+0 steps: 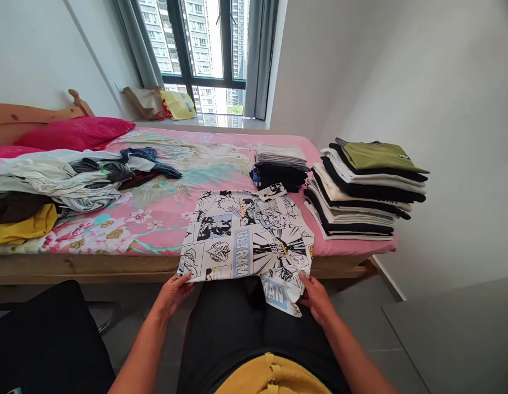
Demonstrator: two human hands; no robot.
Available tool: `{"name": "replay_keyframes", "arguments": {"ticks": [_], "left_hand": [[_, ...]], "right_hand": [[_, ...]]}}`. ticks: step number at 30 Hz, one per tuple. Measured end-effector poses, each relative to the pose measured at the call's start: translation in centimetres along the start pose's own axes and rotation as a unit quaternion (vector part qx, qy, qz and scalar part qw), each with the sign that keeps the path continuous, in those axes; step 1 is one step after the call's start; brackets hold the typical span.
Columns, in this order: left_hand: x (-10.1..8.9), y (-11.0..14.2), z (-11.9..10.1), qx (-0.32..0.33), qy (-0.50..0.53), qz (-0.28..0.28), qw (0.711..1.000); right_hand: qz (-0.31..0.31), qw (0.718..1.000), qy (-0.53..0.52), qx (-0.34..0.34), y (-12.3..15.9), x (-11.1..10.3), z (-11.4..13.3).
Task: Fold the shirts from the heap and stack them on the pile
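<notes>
A comic-print shirt (245, 235) in white, black and pale blue lies partly folded over the near edge of the bed (155, 219). My left hand (174, 293) pinches its lower left corner. My right hand (315, 295) grips the lower right part, where a flap of the fabric hangs below the bed edge. Both hands are closed on the cloth.
A tall stack of folded shirts (366, 189) sits at the bed's right end, and a smaller folded stack (280, 167) lies behind the shirt. A heap of unfolded clothes (60, 183) covers the left side. Red pillows (73, 133) lie at the headboard. Bags (163, 103) rest on the windowsill.
</notes>
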State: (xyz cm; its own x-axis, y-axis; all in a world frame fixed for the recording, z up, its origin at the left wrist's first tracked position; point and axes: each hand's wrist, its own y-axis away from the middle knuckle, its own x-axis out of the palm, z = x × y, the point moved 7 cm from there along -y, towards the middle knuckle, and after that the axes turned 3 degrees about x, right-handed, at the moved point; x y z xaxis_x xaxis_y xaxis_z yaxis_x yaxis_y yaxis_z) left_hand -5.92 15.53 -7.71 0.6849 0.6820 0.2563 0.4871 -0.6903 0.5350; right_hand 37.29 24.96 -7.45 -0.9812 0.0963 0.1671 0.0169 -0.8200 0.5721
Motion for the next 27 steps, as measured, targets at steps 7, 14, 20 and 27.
{"name": "replay_keyframes", "arguments": {"ticks": [7, 14, 20, 27], "left_hand": [[-3.0, -1.6, 0.9, -0.014, -0.083, -0.008, 0.996], [-2.8, -1.7, 0.0, 0.045, -0.169, 0.060, 0.983], [-1.6, 0.2, -3.3, 0.066, -0.181, 0.123, 0.974], [5.1, -2.9, -12.8, 0.127, -0.191, 0.087, 0.969]], "right_hand": [[0.084, 0.991, 0.102, 0.037, 1.5, 1.4, -0.1], [0.121, 0.990, 0.052, 0.058, 2.1, 0.5, -0.3], [0.130, 0.988, 0.066, 0.043, 1.9, 0.1, 4.0], [0.114, 0.993, 0.015, -0.007, -5.1, 5.9, 16.5]]}}
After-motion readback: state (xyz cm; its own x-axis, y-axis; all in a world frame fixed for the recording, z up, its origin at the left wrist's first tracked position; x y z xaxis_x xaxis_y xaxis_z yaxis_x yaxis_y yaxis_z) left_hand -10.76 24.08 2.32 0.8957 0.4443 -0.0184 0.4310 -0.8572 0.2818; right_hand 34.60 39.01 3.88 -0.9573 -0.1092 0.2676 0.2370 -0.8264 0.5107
